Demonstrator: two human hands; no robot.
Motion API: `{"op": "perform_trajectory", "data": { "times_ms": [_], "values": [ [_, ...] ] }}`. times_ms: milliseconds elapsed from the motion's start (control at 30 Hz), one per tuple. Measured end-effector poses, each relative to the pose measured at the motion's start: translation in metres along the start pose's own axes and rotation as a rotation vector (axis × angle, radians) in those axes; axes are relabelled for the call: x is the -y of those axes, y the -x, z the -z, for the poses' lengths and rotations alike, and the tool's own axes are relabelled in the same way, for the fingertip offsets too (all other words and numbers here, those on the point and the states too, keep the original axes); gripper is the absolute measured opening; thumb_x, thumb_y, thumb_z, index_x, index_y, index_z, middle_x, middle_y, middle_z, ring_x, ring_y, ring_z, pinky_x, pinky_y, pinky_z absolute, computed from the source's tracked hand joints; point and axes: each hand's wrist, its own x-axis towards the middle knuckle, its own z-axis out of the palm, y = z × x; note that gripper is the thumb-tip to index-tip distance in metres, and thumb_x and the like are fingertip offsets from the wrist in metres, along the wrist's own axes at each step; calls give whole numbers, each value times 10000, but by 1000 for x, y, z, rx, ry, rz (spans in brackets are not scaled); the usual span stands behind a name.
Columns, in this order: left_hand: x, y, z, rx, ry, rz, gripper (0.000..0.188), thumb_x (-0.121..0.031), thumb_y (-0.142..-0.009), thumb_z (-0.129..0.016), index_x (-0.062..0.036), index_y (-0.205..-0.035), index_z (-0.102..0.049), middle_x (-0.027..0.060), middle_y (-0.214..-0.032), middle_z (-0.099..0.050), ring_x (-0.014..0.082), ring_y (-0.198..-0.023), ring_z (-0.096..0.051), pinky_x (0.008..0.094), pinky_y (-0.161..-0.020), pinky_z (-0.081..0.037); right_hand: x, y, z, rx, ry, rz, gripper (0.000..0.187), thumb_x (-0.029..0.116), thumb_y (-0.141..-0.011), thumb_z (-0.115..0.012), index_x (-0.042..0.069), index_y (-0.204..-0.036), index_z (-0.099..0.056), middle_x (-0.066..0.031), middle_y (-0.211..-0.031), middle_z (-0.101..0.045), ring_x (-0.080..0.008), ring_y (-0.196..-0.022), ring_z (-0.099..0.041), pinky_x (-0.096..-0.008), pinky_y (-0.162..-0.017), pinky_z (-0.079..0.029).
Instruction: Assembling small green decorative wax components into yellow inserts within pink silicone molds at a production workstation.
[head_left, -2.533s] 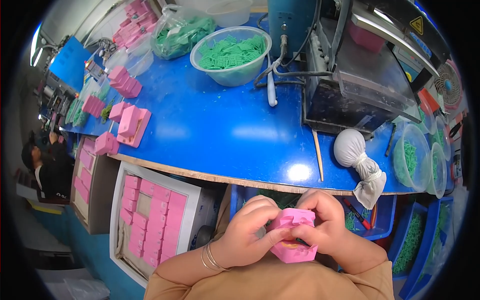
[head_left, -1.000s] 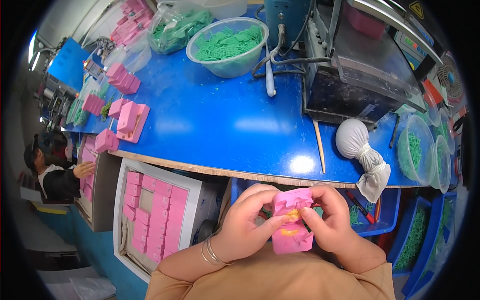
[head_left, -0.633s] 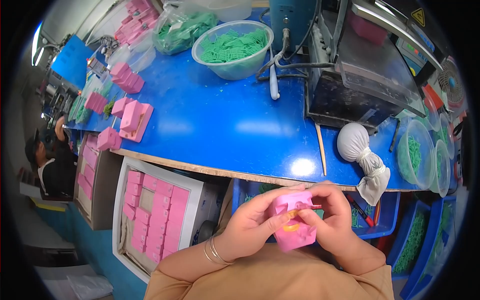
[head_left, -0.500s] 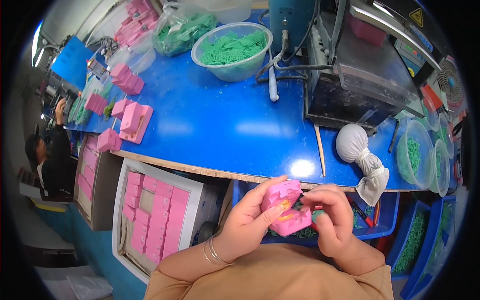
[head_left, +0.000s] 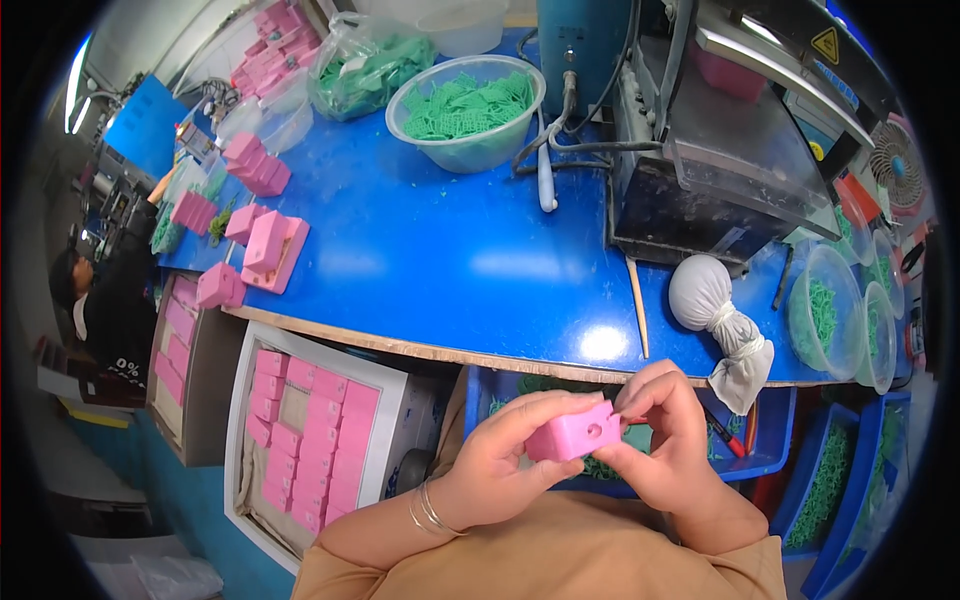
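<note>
Grip: left hand (head_left: 505,458) holds a pink, rubbery-looking block with rounded edges (head_left: 562,438), fingers along its far edge and thumb along its near edge; the hold is narrow, filled by the block
Right hand: thumb and index finger of the right hand (head_left: 668,452) stand apart around the block's right end, touching it or nearly so; whether they pinch some small thing I cannot tell
Pink block: in the air, left of the white, knotted cloth pouch (head_left: 698,290) and nearer the wearer than it; a round hole shows in its right-hand face
Just changed: half a second ago the block gaped, with yellow showing between its halves; now it has been turned, the halves look closed together and the yellow is out of sight
Meaning: probably a shut stage of the handling; whether the yellow piece is inside cannot be seen
Unmoved: pale wooden stick (head_left: 637,308) just left of the pouch, black box-shaped machine (head_left: 680,205) behind it, translucent plastic bowl (head_left: 450,155) of green lattice pieces (head_left: 468,105) well beyond it to the left
Tray: blue plastic tray (head_left: 786,430) on the wearer's side of the pouch, a red marker (head_left: 737,446) in it
</note>
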Motion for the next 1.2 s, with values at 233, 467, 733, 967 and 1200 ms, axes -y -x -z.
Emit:
{"op": "perform_trajectory", "data": {
  "times_ms": [233,467,733,967,1200],
  "values": [
    [-12,-5,-2,103,316,76,474,-27,-790,-654,-17,-1234,-487,123,-1223,-511,221,-1143,-497,343,-928,-420,18,-14,12,251,233,207,347,167,-739,-726,17,-1004,-558,-137,-1094,-518,-262,-933,-531,-354,-847,-409],
    [-38,-37,30,-450,-1280,-499,601,-117,-660,-745,-47,-1214,-522,174,-1250,-494,343,-1042,-507,414,-908,-401,47,-51,52,-79,-610,-120,478,275,-892,-550,-15,-1240,-397,-160,-1107,-524,-228,-936,-571,-320,-784,-488],
    [-55,-42,39,-156,-1363,-59,851,-198,-547,-832,-31,-1280,-433,167,-1276,-439,363,-1047,-442,417,-927,-382,63,-83,106,-267,-648,-288,477,332,-962,-348,-70,-984,-605,-171,-707,-633,-189,-508,-573,-259,-483,-466],
    [-40,-29,68,-344,-1258,-120,863,-233,-527,-852,-20,-1239,-414,155,-1137,-466,332,-1076,-454,414,-939,-373,59,-4,88,130,-905,-245,555,184,-896,-441,-60,-1355,-247,-352,-1040,-561,-314,-642,-644,-351,-643,-534],
    [-72,-16,27,-543,-879,-607,1120,-465,-510,-852,77,-1324,-305,186,-1222,-446,304,-1114,-479,400,-967,-386,68,13,89,311,-1101,-361,839,-69,-808,-411,91,-1419,140,-497,-1040,-443,-553,-875,-570,-493,-634,-543]
  ]
}}
